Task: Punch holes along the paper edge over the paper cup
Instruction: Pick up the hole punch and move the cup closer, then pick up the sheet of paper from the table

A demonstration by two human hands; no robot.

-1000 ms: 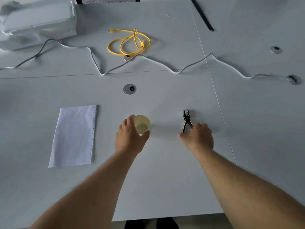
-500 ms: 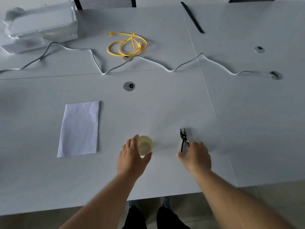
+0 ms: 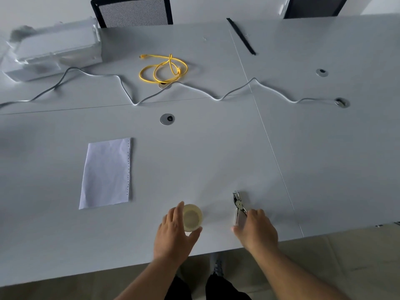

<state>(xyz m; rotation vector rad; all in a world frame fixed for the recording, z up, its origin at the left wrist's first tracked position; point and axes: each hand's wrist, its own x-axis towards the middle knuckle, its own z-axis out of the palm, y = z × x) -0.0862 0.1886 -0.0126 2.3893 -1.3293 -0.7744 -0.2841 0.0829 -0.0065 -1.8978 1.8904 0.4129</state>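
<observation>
You are standing at a wide white desk [image 3: 216, 152], both bare forearms reaching over its near edge. Two dark office chairs [image 3: 133, 10] are sitting at the far side. A white plastic-wrapped box [image 3: 56, 48] is lying at the far left corner, and a thin white cable [image 3: 127, 96] is snaking across the desk toward a round cable port [image 3: 341, 102] at the right. A sheet of white paper [image 3: 107, 173] is lying flat on the desk, well to the left of your hands, with a row of small punched holes running down its right edge. A coiled yellow cable [image 3: 163, 69] is resting beyond the white one, and a black strip [image 3: 241, 36] is lying near the far seam.

Your left hand [image 3: 175, 233] is cupping a small paper cup [image 3: 191, 217] standing upright near the desk's front edge, fingers spread along its left side and thumb curling under its near side, loosely wrapped rather than clamped. Your right hand [image 3: 256, 231] is closing over the handles of a metal hole punch [image 3: 239, 207], whose head is pointing away from you; the fingers are curled on the handles, though how firm the grip is cannot be told. The punch is lying just right of the cup, apart from it.
</observation>
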